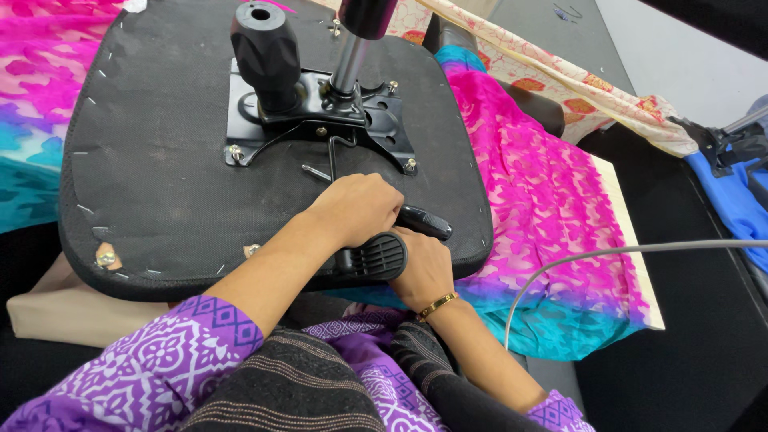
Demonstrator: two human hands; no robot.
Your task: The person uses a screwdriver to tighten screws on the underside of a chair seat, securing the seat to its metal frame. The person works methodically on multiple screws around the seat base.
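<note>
Both hands meet at the near edge of the upturned black fabric-covered chair seat (160, 160): the left hand (356, 210) is curled narrowly over a slim black lever handle (424, 222), while the right hand (424, 268) wraps around a ribbed black plastic grip (376, 256) just beneath it. Resting underside-up on pink and teal patterned cloth (544, 208), the seat looks bulky and fairly heavy. Its padded rim would probably give, so the rigid black metal mechanism plate (320, 120) seems the firmer hold.

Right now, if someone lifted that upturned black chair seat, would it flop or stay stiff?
The chair seat would probably stay stiff: its underside looks flat and board-like, with staples along the edge. It is likely heavy for its size, given the bolted metal plate and chrome post. It may tip towards that side.
</note>
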